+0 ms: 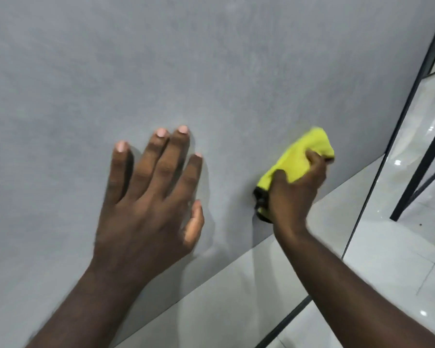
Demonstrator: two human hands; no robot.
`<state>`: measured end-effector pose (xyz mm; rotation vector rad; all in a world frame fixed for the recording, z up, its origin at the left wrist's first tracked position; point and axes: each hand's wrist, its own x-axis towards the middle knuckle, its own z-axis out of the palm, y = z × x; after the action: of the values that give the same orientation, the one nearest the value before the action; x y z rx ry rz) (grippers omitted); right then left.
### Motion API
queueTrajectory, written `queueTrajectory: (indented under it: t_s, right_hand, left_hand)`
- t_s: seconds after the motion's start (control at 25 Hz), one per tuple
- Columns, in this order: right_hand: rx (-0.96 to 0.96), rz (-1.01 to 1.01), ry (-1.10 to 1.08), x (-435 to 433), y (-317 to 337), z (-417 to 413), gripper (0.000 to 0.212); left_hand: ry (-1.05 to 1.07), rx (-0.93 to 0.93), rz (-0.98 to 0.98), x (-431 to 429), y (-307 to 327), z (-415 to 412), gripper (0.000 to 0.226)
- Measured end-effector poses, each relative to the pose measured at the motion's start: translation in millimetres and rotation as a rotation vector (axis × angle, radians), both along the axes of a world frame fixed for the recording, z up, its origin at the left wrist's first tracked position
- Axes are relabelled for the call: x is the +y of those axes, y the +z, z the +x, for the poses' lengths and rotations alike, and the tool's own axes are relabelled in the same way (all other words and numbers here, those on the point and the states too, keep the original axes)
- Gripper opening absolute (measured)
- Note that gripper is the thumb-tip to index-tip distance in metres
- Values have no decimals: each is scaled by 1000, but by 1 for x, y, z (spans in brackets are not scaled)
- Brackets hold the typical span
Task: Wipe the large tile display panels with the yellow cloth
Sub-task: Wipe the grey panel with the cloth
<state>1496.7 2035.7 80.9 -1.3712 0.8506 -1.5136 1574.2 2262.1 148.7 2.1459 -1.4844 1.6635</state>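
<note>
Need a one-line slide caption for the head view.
Head view: left hand flat on the grey panel while the right hand presses the yellow cloth near its lower edge.

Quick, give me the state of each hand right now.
Left hand: open, fingers spread flat on the grey tile panel.
Right hand: closed, gripping the bunched yellow cloth against the panel.
</note>
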Motion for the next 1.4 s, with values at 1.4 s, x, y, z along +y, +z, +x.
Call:
queueTrajectory:
  t_s: [1.4]
  right_hand:
    - [162,66,116,127,-119,-4,62]
  left_hand:
    - [9,-248,247,82,-54,32,56]
